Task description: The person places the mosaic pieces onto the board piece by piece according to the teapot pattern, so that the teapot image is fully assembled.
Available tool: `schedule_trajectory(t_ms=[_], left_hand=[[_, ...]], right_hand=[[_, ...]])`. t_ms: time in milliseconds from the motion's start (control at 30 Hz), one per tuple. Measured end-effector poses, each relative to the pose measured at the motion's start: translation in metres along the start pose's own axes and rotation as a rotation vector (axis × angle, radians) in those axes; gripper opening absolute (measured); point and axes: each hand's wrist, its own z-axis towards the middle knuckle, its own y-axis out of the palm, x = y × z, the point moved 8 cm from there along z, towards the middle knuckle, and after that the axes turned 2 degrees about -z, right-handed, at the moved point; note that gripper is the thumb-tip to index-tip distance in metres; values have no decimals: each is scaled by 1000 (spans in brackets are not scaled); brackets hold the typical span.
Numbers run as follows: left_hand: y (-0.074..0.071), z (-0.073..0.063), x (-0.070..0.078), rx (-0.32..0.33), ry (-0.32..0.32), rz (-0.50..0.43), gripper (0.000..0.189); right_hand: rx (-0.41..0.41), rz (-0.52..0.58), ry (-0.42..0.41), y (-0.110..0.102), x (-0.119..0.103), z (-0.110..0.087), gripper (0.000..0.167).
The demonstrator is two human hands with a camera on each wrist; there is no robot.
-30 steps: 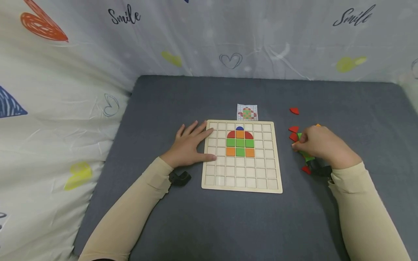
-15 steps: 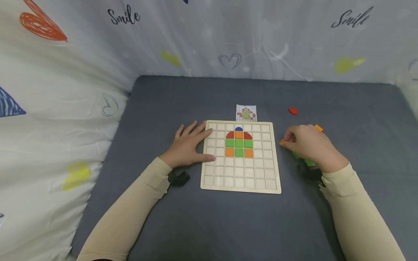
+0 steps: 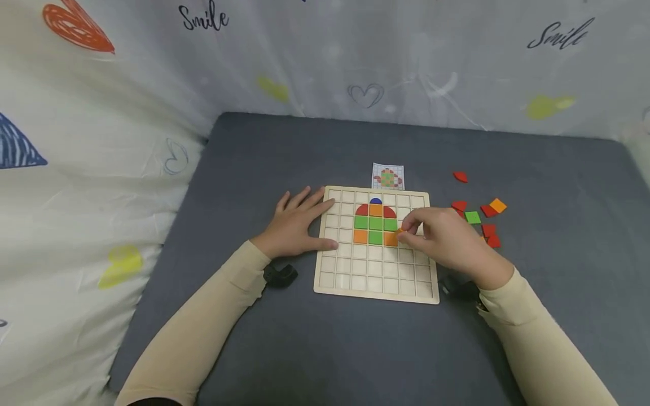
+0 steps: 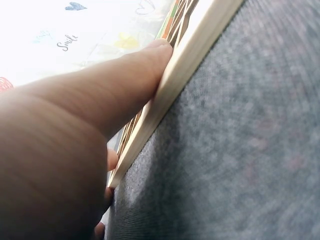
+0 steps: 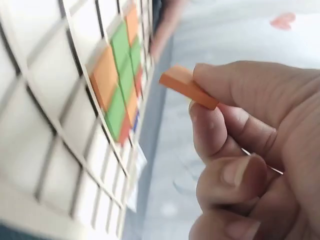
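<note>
A wooden grid board (image 3: 376,282) lies mid-table with green, orange and red tiles and a blue half-round set in its upper middle cells. My left hand (image 3: 299,225) rests at the board's left edge, fingers spread straight; the left wrist view has its thumb (image 4: 135,65) across the rim. Over the right part of the board is my right hand (image 3: 447,239), pinching an orange tile (image 5: 187,86) between thumb and index finger. In the right wrist view that tile is held tilted, apart from the board, near the placed orange tile (image 5: 103,77).
A small printed pattern card (image 3: 388,176) lies against the board's far edge. Right of the board are scattered loose tiles: a green square (image 3: 473,217), an orange square (image 3: 498,205) and several red pieces (image 3: 489,230). One red quarter-round (image 3: 460,177) lies farther back.
My right hand has moved left from the loose tiles to over the board, carrying the orange tile. More loose tiles now show. My left hand keeps its place at the board's edge.
</note>
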Motion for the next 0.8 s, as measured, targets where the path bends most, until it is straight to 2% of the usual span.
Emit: schedule_trajectory(t_ms=[267, 500, 800], left_hand=[[4, -2, 1, -25, -11, 0, 102], [-3, -2, 3, -4, -8, 4, 102], [-1, 0, 4, -8, -12, 10, 101]], right_hand=[[-119, 30, -97, 38, -18, 9, 9], [-128, -11, -144, 43, -25, 16, 5], [-105, -5, -191, 47, -26, 11, 5]])
